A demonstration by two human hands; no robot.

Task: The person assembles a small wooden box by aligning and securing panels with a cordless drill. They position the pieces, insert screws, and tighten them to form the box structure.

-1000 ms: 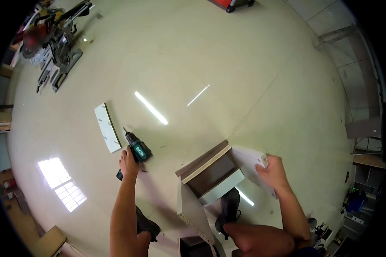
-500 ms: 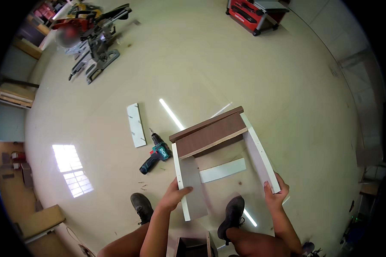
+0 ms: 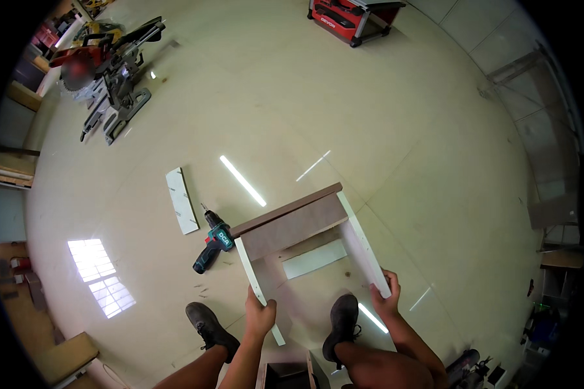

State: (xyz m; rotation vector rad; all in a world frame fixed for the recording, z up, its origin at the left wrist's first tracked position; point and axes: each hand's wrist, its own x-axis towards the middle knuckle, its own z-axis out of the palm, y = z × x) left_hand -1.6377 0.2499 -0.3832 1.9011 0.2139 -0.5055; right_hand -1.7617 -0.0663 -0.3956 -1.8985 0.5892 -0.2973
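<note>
A three-sided wooden drawer frame (image 3: 293,231) is held above the floor between my hands, its brown boards at the far end and two pale side panels running toward me. My left hand (image 3: 261,314) is closed round the near part of the left side panel (image 3: 248,267), thumb on the inside. At the near end of the right side panel (image 3: 365,249), my right hand (image 3: 387,295) grips the edge. Through the frame's opening a white strip of board (image 3: 315,259) shows on the floor. A teal and black cordless drill (image 3: 215,238) lies just left of the frame.
Beyond the drill lies a white board (image 3: 182,201) with several screws on it. Loose screws (image 3: 203,292) are scattered near my left shoe (image 3: 207,323). A mitre saw (image 3: 110,84) stands far left, a red tool case (image 3: 350,21) far off. Near my feet sits a dark box (image 3: 287,373).
The frame has come nearer and slightly left, its far end lowered, with both hands still gripping it. The whole view has shifted, so floor objects appear farther left.
</note>
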